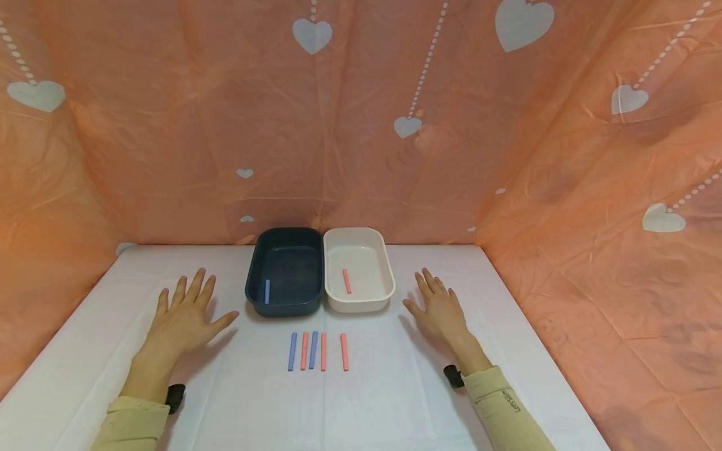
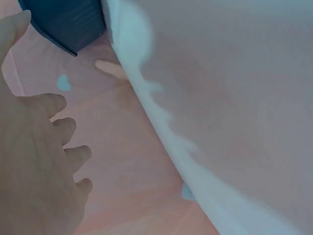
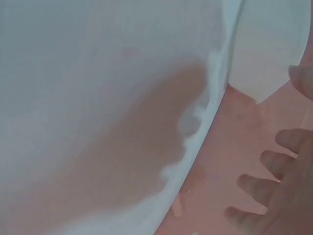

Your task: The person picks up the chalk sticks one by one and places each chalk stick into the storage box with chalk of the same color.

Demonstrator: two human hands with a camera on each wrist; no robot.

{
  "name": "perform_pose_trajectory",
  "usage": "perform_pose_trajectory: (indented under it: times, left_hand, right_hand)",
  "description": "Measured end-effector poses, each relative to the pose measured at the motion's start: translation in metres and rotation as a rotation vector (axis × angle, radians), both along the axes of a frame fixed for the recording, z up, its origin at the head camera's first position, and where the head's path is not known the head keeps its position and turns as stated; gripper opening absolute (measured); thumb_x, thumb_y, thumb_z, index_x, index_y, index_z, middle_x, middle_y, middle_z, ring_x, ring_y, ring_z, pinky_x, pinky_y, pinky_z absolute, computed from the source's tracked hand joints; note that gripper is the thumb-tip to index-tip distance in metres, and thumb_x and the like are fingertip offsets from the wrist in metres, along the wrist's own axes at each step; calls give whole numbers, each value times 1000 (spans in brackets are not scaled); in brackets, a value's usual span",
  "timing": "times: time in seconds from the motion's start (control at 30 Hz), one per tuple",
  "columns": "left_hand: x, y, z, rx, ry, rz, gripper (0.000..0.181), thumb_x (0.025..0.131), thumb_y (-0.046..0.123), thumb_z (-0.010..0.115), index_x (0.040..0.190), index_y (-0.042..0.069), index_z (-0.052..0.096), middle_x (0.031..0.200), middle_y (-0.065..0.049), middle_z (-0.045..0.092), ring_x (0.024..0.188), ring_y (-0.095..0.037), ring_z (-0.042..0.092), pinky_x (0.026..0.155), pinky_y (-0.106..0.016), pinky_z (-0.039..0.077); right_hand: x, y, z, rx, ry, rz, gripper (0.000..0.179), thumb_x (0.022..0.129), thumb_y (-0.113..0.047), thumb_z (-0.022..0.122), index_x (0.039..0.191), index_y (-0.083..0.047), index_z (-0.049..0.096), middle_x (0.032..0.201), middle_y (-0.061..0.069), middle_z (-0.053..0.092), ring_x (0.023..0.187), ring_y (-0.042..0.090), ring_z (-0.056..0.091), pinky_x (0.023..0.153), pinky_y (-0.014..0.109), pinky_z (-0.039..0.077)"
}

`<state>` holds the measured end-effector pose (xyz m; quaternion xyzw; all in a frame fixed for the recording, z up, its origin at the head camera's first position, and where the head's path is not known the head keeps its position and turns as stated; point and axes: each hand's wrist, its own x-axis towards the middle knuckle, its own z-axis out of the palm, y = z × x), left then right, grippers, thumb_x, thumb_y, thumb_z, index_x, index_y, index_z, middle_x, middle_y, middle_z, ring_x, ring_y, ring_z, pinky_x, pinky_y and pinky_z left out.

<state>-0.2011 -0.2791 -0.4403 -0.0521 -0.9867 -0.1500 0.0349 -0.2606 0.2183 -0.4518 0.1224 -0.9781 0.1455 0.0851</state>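
Note:
My left hand (image 1: 182,319) is held over the left side of the white table, fingers spread, holding nothing. On the other side, my right hand (image 1: 440,310) is likewise spread and holds nothing, close to the white tray (image 1: 361,307). Left of that tray stands a dark blue tray (image 1: 284,310), nearest to my left hand. A blue chalk stick (image 1: 267,292) lies in the dark tray, a pink chalk stick (image 1: 346,281) in the white one. In front of the trays lie two blue sticks, one a blue stick (image 1: 292,351) at the left end, and three pink sticks, the rightmost pink stick (image 1: 344,352) slightly apart.
A white cloth covers the table (image 1: 372,407). Behind it and at both sides hangs an orange curtain (image 1: 361,175) with white hearts. Dark bands, one a black band (image 1: 175,398), are worn on both wrists. The two trays stand side by side near the back edge.

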Motion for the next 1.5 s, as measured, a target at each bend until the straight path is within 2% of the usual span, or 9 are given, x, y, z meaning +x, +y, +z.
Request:
perform_pose_trajectory:
  times: [0.1, 0.27, 0.33, 0.53, 0.7, 0.87, 1.0, 1.23, 1.5]
  left_hand:
    - [-2, 4, 2, 1, 14, -7, 105, 97, 67, 55, 161, -8, 21, 170, -30, 4, 152, -58, 4, 117, -77, -2]
    - [-7, 12, 6, 15, 27, -28, 103, 98, 63, 57, 161, -8, 20, 170, -30, 3, 153, -58, 3, 118, -76, -3]
    - [-9, 15, 8, 19, 38, -38, 102, 98, 61, 58, 161, -9, 20, 170, -29, 5, 153, -57, 5, 118, -75, -2]
    - [-15, 27, 11, 18, 84, -71, 101, 98, 62, 58, 160, -10, 23, 169, -30, 13, 152, -57, 13, 120, -73, 3]
    - [-19, 39, 17, 26, 86, -90, 102, 98, 61, 60, 160, -11, 23, 168, -31, 16, 153, -55, 15, 121, -71, 6]
    - [-24, 48, 18, 48, 78, -106, 104, 96, 61, 63, 159, -12, 24, 168, -32, 17, 153, -54, 16, 122, -71, 6]
    - [-30, 54, 15, 46, 75, -118, 106, 95, 62, 64, 158, -14, 24, 167, -33, 18, 153, -55, 17, 122, -69, 9]
    - [-36, 62, 8, 44, 87, -138, 109, 92, 62, 68, 156, -17, 27, 165, -36, 21, 150, -57, 22, 123, -68, 17]
    - [-38, 62, -1, 57, 85, -137, 111, 92, 65, 66, 156, -16, 27, 166, -34, 20, 151, -56, 21, 124, -66, 16]
  right_hand:
    - [1, -5, 1, -101, 4, 9, 74, 102, -43, 63, 159, -2, 40, 167, 18, 33, 148, 45, 38, 118, 64, 33]
    - [7, -18, 4, -293, -31, 16, 66, 101, -35, 66, 154, -2, 47, 163, 17, 40, 149, 41, 39, 117, 62, 36]
    - [10, -24, 5, -344, -15, 26, 61, 100, -31, 68, 150, -1, 51, 159, 18, 46, 146, 40, 43, 117, 61, 37]
    - [21, -44, 5, -487, 74, 89, 44, 95, -14, 73, 135, 3, 62, 136, 20, 61, 118, 40, 62, 96, 56, 54]
    - [27, -62, 5, -569, 80, 160, 37, 94, -10, 72, 127, 5, 65, 121, 18, 65, 103, 35, 67, 84, 49, 61]
    - [33, -75, 6, -596, 40, 220, 33, 94, -9, 73, 123, 3, 67, 110, 17, 66, 93, 28, 69, 78, 41, 62]
    - [37, -85, 6, -579, -10, 251, 31, 93, -9, 74, 121, 2, 67, 107, 16, 67, 88, 24, 69, 77, 35, 62]
    - [42, -99, 1, -495, -122, 297, 31, 92, -11, 76, 119, 2, 69, 103, 9, 66, 83, 19, 66, 74, 28, 57]
    - [43, -110, -7, -397, -287, 332, 37, 93, -15, 76, 124, 1, 67, 103, 4, 62, 81, 10, 60, 75, 26, 53]
